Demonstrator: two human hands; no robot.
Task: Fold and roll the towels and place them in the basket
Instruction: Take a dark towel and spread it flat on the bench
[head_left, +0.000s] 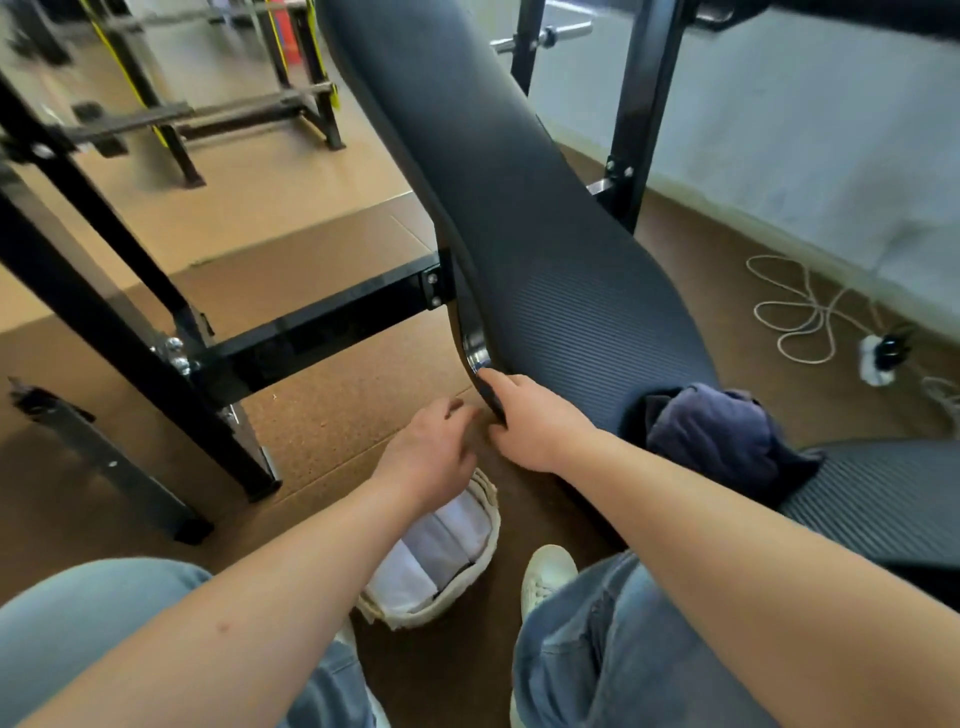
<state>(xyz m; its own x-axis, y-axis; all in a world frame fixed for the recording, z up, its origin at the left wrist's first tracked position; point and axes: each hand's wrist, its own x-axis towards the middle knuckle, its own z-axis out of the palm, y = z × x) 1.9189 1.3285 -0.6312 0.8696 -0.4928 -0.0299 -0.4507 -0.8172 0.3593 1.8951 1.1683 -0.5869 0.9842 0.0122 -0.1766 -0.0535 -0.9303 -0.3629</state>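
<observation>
While rolled towels (431, 551) sit in the basket (491, 519), a navy towel (717, 436) lies unfolded on the bench pad (545, 249). Left hand (431, 452) hovers slack, empty; right hand (535, 421) seemingly grips the pad's edge.

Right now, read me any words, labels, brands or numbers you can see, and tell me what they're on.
No text can be read anywhere in this view.
Shiny metal disc on the edge of the bench: no legible marking.
Yellow strips on the far rack: blurred, so any print is unreadable.
</observation>
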